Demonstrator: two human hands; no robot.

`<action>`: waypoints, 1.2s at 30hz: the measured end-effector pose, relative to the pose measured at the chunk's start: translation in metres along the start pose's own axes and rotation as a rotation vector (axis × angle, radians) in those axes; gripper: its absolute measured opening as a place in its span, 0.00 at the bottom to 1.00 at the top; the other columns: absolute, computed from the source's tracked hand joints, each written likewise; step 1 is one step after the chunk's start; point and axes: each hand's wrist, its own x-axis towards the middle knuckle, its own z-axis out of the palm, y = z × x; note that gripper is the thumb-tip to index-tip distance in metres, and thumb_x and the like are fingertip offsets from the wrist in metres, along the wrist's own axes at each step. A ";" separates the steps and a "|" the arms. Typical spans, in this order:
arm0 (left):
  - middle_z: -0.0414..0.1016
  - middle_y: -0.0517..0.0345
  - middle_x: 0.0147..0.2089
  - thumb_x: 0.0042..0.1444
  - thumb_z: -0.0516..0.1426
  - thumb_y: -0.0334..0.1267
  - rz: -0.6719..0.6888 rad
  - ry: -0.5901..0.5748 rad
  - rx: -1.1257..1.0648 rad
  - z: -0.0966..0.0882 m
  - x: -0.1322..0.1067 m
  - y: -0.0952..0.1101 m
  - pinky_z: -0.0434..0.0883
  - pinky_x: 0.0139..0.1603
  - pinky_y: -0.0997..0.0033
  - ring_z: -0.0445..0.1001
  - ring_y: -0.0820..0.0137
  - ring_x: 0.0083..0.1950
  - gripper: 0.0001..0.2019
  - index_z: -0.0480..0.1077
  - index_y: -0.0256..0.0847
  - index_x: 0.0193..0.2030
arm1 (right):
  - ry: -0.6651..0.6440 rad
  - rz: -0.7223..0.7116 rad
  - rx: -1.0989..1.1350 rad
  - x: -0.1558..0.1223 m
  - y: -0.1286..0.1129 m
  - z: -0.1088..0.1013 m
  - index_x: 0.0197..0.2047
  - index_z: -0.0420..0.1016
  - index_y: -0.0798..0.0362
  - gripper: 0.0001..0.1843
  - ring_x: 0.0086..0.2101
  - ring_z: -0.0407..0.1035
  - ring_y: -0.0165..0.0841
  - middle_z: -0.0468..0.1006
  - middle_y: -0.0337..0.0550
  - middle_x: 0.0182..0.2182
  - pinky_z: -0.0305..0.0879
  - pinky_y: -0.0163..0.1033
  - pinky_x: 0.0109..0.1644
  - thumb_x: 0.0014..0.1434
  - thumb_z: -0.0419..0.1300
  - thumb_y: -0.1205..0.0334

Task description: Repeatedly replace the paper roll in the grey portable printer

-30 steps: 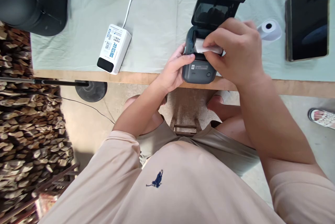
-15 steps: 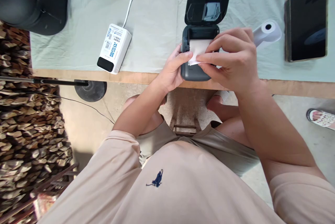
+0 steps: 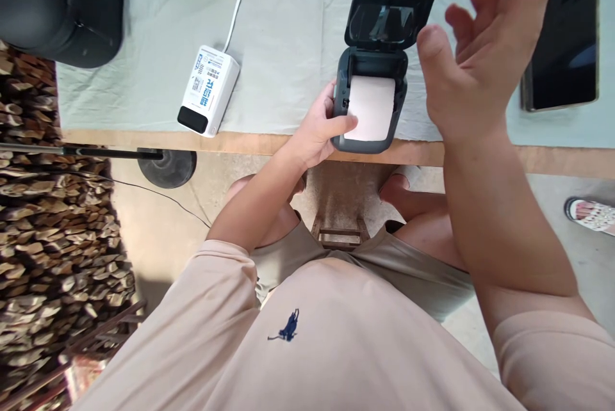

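Note:
A small dark grey label printer [image 3: 365, 145] sits at the table's near edge with its black lid [image 3: 394, 8] swung open and back. A strip of white paper [image 3: 369, 107] lies drawn out of the roll bay over the printer's front. My left hand [image 3: 319, 126] grips the printer's left side, with the thumb resting at the paper's left edge. My right hand [image 3: 475, 46] is raised above the table to the right of the printer, fingers spread, holding nothing.
A white power bank [image 3: 207, 89] with a white cable [image 3: 236, 9] lies left of the printer on the pale green cloth [image 3: 288, 46]. A black phone [image 3: 562, 46] lies at the right, a black case [image 3: 62, 1] at far left. A sandalled foot [image 3: 590, 216] shows on the floor, stacked firewood [image 3: 52, 238] at left.
My right hand pulled the paper forward over the printer's front, let it go and lifted up and to the right. The left hand stayed on the printer.

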 end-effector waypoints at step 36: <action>0.86 0.60 0.49 0.41 0.78 0.41 -0.002 -0.044 -0.044 -0.003 -0.006 0.003 0.86 0.63 0.53 0.87 0.48 0.68 0.43 0.70 0.53 0.65 | 0.056 0.190 0.533 -0.021 0.077 0.078 0.73 0.65 0.28 0.48 0.46 0.79 0.41 0.83 0.41 0.59 0.81 0.49 0.47 0.55 0.77 0.31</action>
